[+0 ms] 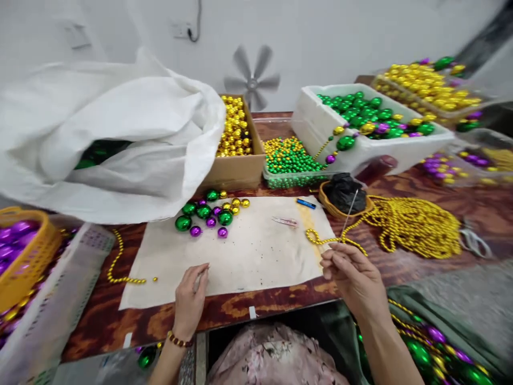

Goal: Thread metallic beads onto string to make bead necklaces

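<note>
My right hand (355, 272) is closed, its fingertips pinching a long thin needle (350, 214) that points up. Beside it a loop of gold bead strand (316, 237) runs over the cloth's right edge. My left hand (191, 294) is over the front left of the cream cloth (248, 256), thumb and forefinger pinched together; whatever is between them is too small to make out. Beyond that hand lie loose green balls (204, 212), purple balls (210, 222) and gold balls (235, 202). Tweezers (285, 221) and a small blue tool (306, 203) rest farther back on the cloth.
A white sack (120, 182) bulges over the left side. Behind the cloth stand a carton (236, 171) of gold beads, a clear tray (296, 179) and a foam box (312, 117). At right are a small basket (326, 200), heaped gold strands (417, 227) and scissors (475, 240).
</note>
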`<control>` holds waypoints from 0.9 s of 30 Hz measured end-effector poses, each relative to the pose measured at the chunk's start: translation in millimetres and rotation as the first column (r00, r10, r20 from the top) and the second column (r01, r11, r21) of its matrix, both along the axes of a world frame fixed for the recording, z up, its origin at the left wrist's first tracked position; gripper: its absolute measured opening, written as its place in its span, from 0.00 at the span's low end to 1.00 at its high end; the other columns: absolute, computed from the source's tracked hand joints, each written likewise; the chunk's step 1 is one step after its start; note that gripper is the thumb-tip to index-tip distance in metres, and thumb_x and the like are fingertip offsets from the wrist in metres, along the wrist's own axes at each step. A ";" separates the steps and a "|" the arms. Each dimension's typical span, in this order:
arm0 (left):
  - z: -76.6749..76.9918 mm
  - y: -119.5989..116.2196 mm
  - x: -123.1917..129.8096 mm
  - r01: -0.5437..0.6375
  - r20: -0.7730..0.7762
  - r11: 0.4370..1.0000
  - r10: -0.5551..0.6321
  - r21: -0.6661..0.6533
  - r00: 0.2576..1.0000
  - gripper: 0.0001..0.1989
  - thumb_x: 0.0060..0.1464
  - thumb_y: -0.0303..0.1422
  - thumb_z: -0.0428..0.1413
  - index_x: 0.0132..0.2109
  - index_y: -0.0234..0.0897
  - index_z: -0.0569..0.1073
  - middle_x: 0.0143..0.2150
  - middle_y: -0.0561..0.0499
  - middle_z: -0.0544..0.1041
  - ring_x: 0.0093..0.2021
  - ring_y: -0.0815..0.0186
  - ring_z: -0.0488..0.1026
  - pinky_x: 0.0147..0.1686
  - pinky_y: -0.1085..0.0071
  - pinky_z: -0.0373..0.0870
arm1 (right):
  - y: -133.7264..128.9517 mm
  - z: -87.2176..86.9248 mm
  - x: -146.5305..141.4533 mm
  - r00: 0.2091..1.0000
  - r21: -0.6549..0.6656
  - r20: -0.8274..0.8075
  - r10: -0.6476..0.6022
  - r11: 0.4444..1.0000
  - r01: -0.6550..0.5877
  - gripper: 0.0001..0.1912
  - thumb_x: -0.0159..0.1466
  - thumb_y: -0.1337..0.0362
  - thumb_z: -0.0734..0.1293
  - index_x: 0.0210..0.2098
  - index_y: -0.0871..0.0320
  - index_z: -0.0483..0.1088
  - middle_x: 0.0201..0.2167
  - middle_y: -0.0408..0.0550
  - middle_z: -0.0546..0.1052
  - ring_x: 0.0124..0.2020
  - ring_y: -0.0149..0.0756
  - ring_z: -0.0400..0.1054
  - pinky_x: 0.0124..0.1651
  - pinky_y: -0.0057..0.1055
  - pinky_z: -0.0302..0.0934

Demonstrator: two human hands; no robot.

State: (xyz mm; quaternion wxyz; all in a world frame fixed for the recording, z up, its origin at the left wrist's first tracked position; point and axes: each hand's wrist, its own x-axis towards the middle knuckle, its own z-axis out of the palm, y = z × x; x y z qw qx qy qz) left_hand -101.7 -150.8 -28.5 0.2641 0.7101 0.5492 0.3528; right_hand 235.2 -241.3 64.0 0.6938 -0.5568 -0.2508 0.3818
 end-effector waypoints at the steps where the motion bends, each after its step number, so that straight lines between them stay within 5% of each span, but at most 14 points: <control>1: 2.3 3.7 5.2 0.051 -0.023 0.998 -0.051 -0.028 0.998 0.14 0.64 0.40 0.49 0.47 0.40 0.75 0.44 0.46 0.79 0.43 0.60 0.77 0.44 0.63 0.75 | -3.7 4.6 2.9 1.000 0.006 0.000 -0.026 1.000 0.026 0.14 0.54 0.58 0.77 0.37 0.55 0.76 0.30 0.49 0.79 0.28 0.37 0.75 0.24 0.28 0.67; 7: 3.4 22.6 22.8 0.181 -0.340 0.975 -0.214 -0.127 0.916 0.16 0.62 0.41 0.50 0.50 0.40 0.75 0.46 0.47 0.79 0.41 0.59 0.78 0.43 0.61 0.75 | -21.5 -4.9 0.0 0.996 -0.108 0.093 -0.003 0.994 0.013 0.15 0.58 0.53 0.74 0.39 0.56 0.76 0.22 0.43 0.75 0.17 0.32 0.69 0.17 0.25 0.59; 12: 10.7 40.6 26.3 0.050 -0.458 0.998 -0.030 0.030 0.888 0.16 0.64 0.41 0.49 0.50 0.40 0.75 0.45 0.46 0.78 0.44 0.54 0.75 0.43 0.58 0.73 | -10.4 -39.8 -19.1 0.974 -0.180 -0.060 0.220 0.957 -0.228 0.20 0.58 0.52 0.74 0.45 0.55 0.74 0.29 0.44 0.77 0.21 0.31 0.70 0.20 0.24 0.59; 16: 9.2 61.2 43.2 -0.002 -0.438 0.990 0.065 0.141 0.896 0.15 0.64 0.38 0.47 0.50 0.39 0.75 0.47 0.43 0.77 0.49 0.51 0.72 0.49 0.56 0.71 | 3.4 -54.2 -21.6 0.935 -0.204 -0.143 0.325 0.915 -0.349 0.20 0.55 0.51 0.76 0.39 0.58 0.75 0.31 0.48 0.80 0.22 0.31 0.72 0.22 0.23 0.58; 27: 0.4 79.4 94.5 -0.226 -0.536 0.974 0.205 0.028 0.819 0.23 0.63 0.46 0.49 0.57 0.35 0.70 0.53 0.37 0.73 0.52 0.48 0.73 0.43 0.57 0.72 | -17.0 -97.4 -15.0 0.899 -0.232 -0.139 0.415 0.869 -0.437 0.23 0.56 0.44 0.72 0.35 0.59 0.74 0.27 0.48 0.79 0.21 0.32 0.69 0.23 0.25 0.54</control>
